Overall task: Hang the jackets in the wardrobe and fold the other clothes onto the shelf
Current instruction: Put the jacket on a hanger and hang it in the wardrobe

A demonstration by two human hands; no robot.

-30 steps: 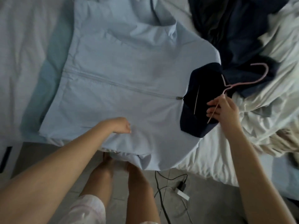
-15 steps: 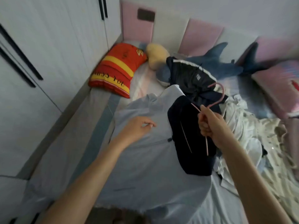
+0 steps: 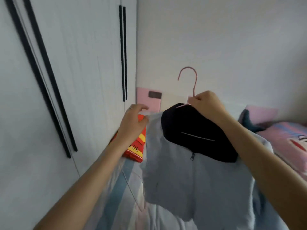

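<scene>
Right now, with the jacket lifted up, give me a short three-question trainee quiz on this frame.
1. True or false: the wardrobe doors are open.
2. Which hand holds the pink hanger?
A. left hand
B. right hand
3. Fill in: the light blue jacket has a ____ collar lining.

Key: 1 false, the doors are shut. 2 B, its grip is just below the hook, while the left hand pinches the jacket's shoulder. 3 dark navy.

Bare forearms, ring (image 3: pixel 130 107) on left hand (image 3: pixel 132 123)
</scene>
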